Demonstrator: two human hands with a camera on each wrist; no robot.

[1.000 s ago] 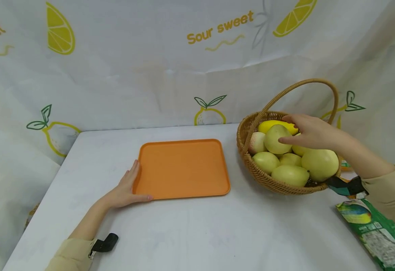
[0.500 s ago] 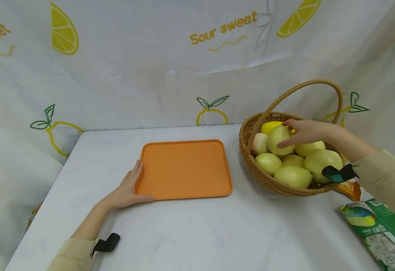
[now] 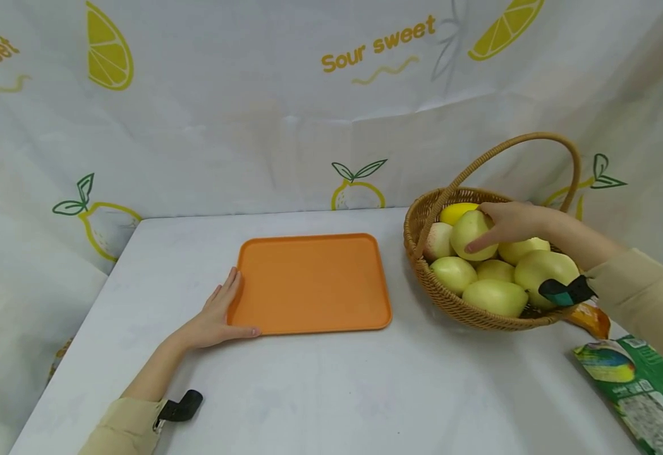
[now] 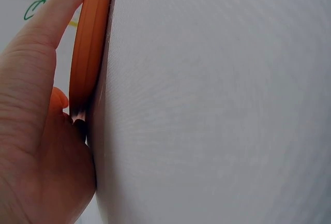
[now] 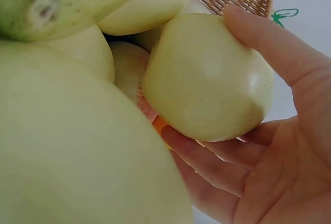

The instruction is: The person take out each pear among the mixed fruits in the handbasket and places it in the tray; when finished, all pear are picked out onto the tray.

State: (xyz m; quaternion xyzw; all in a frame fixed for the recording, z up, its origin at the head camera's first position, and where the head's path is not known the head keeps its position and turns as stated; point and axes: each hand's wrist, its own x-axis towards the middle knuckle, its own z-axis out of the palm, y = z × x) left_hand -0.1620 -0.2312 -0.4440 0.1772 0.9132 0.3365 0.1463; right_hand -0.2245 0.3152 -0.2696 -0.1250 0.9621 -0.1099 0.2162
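Observation:
In the head view, my right hand (image 3: pixel 521 224) reaches into a wicker basket (image 3: pixel 456 309). It grips a round pale green apple (image 3: pixel 470 235), which sits on top of the other fruit. The right wrist view has the thumb on one side of the apple (image 5: pixel 207 79) and curled fingers beneath it. My left hand (image 3: pixel 212 322) rests at the near left corner of an orange tray (image 3: pixel 314 284). Its fingers lie straight along the tray's left rim, with the thumb at the front edge. The left wrist view has the thumb against the tray's side (image 4: pixel 90 48).
Around the apple lie a yellow fruit (image 3: pixel 455 213), a pinkish peach-like fruit (image 3: pixel 438 242) and several pale green fruits (image 3: pixel 496 297). The basket's tall handle (image 3: pixel 502 148) arches over them. A green packet (image 3: pixel 638 379) and an orange packet (image 3: pixel 593 319) lie at the right.
My right hand has lowered onto the top apple, and its fingers have closed round it. The left hand stays at the tray. The whole view has shifted slightly.

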